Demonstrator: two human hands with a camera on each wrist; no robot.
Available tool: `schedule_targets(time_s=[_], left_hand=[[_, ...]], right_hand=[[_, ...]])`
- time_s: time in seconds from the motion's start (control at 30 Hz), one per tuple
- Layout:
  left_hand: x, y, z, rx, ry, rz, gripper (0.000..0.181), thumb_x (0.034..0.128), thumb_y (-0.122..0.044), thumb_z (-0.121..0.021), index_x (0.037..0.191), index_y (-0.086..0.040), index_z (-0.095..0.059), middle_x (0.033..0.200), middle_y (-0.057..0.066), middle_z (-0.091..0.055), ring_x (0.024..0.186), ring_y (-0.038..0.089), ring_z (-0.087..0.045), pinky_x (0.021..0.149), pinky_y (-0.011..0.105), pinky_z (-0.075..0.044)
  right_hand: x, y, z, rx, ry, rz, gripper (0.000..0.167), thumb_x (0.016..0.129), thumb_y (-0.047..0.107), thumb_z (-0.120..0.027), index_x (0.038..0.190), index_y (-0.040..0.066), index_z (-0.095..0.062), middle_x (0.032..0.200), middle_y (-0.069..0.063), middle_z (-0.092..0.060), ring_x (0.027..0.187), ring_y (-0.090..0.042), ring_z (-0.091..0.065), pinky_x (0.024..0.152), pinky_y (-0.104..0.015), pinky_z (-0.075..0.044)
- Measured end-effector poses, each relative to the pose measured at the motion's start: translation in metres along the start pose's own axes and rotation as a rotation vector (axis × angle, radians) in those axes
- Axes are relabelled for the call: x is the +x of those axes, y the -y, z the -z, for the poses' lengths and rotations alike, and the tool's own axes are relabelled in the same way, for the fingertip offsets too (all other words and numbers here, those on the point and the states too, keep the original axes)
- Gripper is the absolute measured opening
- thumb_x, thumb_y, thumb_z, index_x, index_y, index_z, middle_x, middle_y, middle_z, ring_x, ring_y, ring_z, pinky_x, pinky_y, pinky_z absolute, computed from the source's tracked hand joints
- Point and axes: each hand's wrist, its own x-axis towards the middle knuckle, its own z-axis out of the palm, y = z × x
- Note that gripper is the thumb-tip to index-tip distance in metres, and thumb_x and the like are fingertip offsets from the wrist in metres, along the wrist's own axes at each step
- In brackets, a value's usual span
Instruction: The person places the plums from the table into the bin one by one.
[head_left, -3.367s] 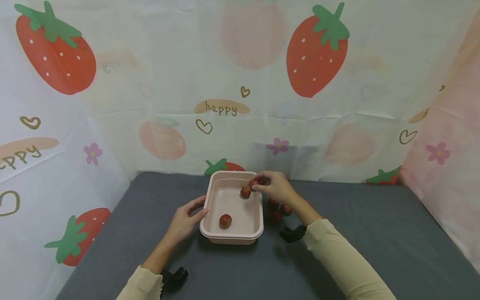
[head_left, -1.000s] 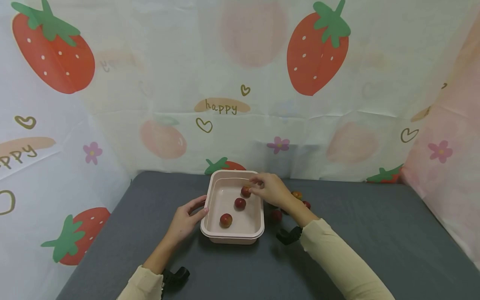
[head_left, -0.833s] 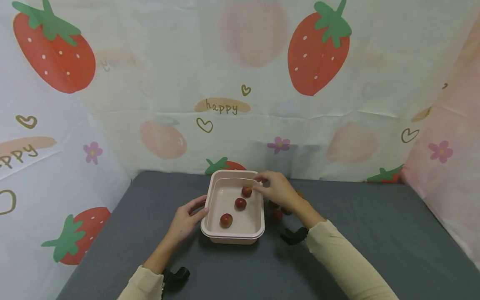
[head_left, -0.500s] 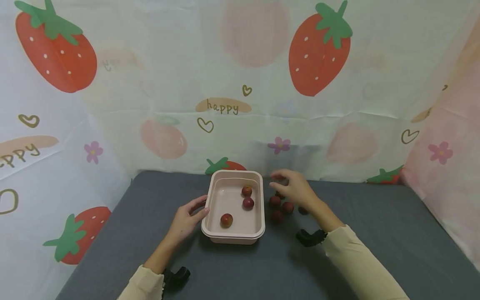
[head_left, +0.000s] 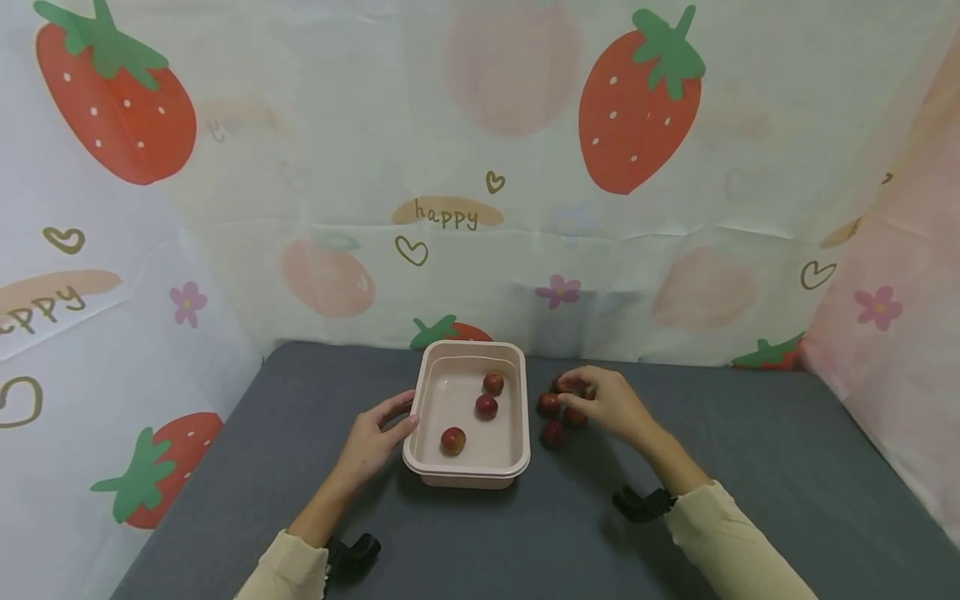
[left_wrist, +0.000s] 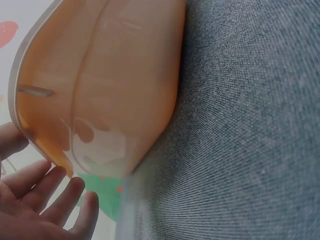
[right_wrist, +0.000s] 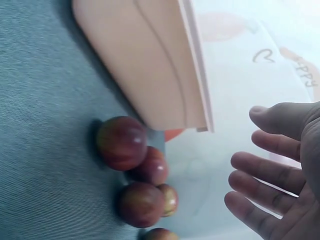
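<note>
A pale pink rectangular plastic container point(head_left: 467, 460) stands on the dark grey table, with three red plums point(head_left: 453, 441) inside it. My left hand point(head_left: 375, 433) is at its left side, the relaxed fingers touching the rim; in the left wrist view the fingers point(left_wrist: 65, 205) spread beside that rim. My right hand point(head_left: 607, 404) hovers over several loose plums point(head_left: 552, 433) to the right of the container, partly hiding some. The right wrist view has the thumb and fingers point(right_wrist: 265, 172) spread apart, nothing between them, with the plums point(right_wrist: 121, 143) below on the cloth.
Grey cloth point(head_left: 750, 450) covers the table. A white curtain point(head_left: 465, 275) printed with strawberries hangs behind it and along the left; a pink one point(head_left: 900, 375) hangs on the right. Each wrist wears a black camera mount point(head_left: 641, 503).
My right hand has let go of a plum inside the container, then moved right and down over the loose plums. The released plum rolled a little inside. The left hand stays at the rim.
</note>
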Motion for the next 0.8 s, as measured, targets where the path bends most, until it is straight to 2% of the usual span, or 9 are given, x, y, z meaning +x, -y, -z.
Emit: schedule_targets(time_s=[0.3, 0.43, 0.57, 0.8], left_hand=[[0.0, 0.001, -0.001, -0.017, 0.005, 0.017, 0.047, 0.0952, -0.019, -0.063, 0.139, -0.007, -0.052, 0.138, 0.018, -0.057, 0.134, 0.034, -0.05, 0.105, 0.053, -0.044], [0.0, 0.0, -0.001, -0.022, 0.006, 0.02, 0.047, 0.0951, -0.019, -0.063, 0.139, -0.007, -0.053, 0.138, 0.019, -0.057, 0.134, 0.034, -0.05, 0.106, 0.053, -0.044], [-0.001, 0.0, -0.001, -0.021, 0.006, 0.017, 0.047, 0.0952, -0.019, -0.063, 0.139, -0.006, -0.052, 0.138, 0.019, -0.057, 0.134, 0.034, -0.05, 0.106, 0.053, -0.043], [-0.001, 0.0, -0.001, -0.021, 0.008, 0.013, 0.047, 0.0953, -0.018, -0.062, 0.139, -0.006, -0.052, 0.139, 0.019, -0.056, 0.134, 0.034, -0.049, 0.107, 0.053, -0.042]], right_hand=[[-0.012, -0.009, -0.019, -0.018, 0.014, 0.003, 0.024, 0.088, 0.015, -0.072, 0.107, 0.002, -0.07, 0.101, -0.014, -0.072, 0.084, -0.021, -0.067, 0.071, -0.03, -0.054], [-0.016, -0.013, -0.025, -0.04, 0.007, 0.003, 0.025, 0.086, 0.015, -0.073, 0.107, 0.002, -0.07, 0.1, -0.014, -0.071, 0.088, -0.025, -0.066, 0.074, -0.035, -0.054], [-0.019, -0.017, -0.032, -0.041, 0.024, -0.011, 0.025, 0.086, 0.016, -0.073, 0.107, 0.002, -0.07, 0.1, -0.011, -0.072, 0.09, -0.023, -0.067, 0.077, -0.036, -0.054], [-0.019, -0.02, -0.038, -0.025, 0.042, -0.016, 0.024, 0.086, 0.016, -0.074, 0.106, 0.004, -0.071, 0.097, -0.007, -0.072, 0.089, -0.019, -0.067, 0.077, -0.033, -0.055]])
